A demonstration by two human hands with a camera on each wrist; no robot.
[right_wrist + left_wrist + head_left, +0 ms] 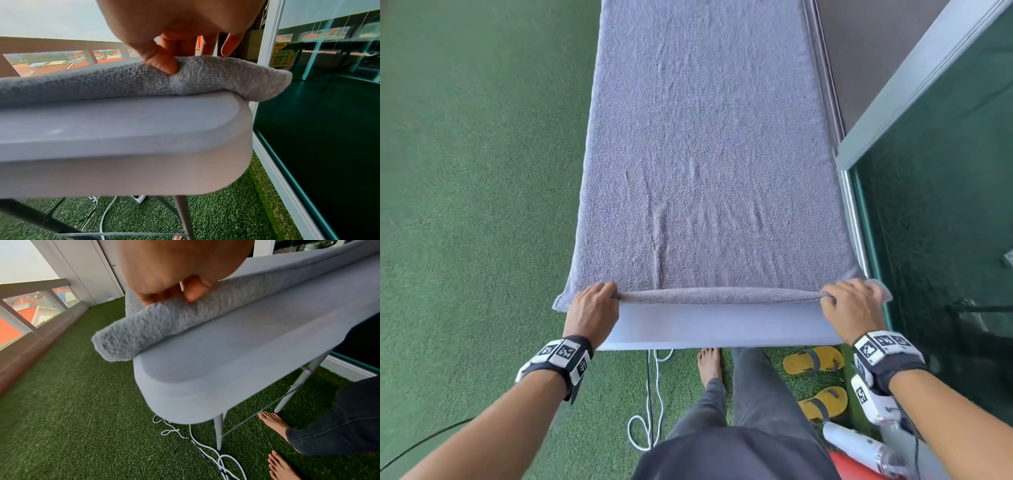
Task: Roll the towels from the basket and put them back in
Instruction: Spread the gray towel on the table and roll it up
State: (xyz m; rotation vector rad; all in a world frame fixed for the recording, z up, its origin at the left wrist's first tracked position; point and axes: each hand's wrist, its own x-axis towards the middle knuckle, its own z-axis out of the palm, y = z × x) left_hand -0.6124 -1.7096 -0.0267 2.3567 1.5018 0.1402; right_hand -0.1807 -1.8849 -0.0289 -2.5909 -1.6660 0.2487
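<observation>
The grey towel (705,154), soft, limp and light, lies flat along the worktop (719,325), its near edge at lower frame pinched at both corners by left hand (592,313) and right hand (851,308), a sound hold for rolling.

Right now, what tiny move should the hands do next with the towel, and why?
Probably roll the near edge forward one more turn. Both the left hand and right hand pinch the barely started roll of the grey towel, whose remainder lies flat on the table.
</observation>
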